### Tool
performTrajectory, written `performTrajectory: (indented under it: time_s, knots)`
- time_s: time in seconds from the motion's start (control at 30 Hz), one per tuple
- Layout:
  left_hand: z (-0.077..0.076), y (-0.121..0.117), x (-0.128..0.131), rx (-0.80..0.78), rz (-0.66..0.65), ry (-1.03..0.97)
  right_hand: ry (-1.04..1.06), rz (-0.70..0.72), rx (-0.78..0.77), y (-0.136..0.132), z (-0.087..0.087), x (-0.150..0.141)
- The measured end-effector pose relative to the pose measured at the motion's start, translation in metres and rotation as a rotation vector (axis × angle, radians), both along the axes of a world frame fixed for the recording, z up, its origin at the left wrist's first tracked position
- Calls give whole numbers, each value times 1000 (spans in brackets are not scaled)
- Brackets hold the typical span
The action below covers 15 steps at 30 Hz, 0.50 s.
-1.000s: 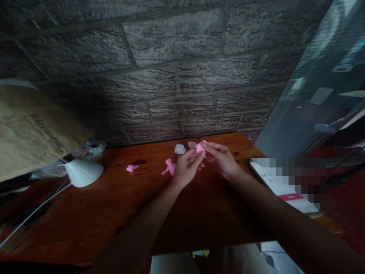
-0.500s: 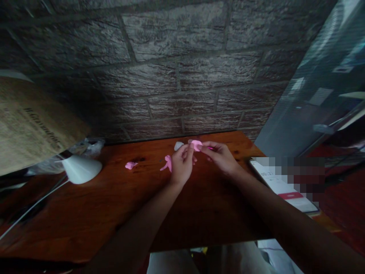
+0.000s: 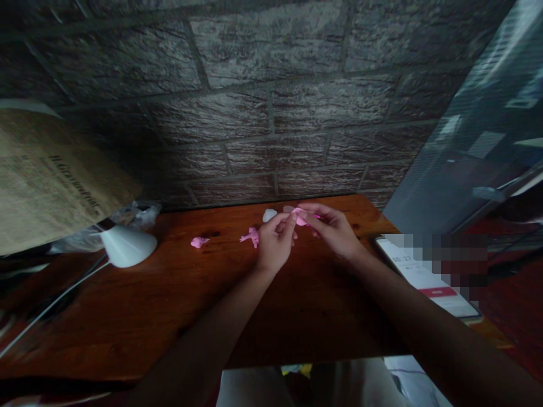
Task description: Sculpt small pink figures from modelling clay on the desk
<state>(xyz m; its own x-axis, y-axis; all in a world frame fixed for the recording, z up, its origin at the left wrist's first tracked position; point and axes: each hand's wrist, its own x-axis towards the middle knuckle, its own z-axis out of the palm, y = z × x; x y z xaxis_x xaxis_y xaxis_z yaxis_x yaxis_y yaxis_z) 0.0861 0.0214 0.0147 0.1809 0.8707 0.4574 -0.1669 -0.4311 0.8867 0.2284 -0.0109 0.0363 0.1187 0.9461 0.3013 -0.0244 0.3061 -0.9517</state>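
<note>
Pink lump (image 3: pixel 299 216) is pinched by the left hand (image 3: pixel 275 243) and right hand (image 3: pixel 335 230) above the counter (image 3: pixel 156 294). Viewed from here, it shows less surface than half a second earlier.

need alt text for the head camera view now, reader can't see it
A person's left hand and right hand pinch a pink piece over a wooden table. On it, to the left, lie a branching pink shape and a small pink lump; a lit screen sits at right, a brick wall behind.
</note>
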Motion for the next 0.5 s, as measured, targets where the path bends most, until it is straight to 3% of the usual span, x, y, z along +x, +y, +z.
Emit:
performTrajectory:
  time_s: [0.5]
  knots:
    - [-3, 2, 1, -67, -82, 24, 35, -24, -28, 0, 0, 0]
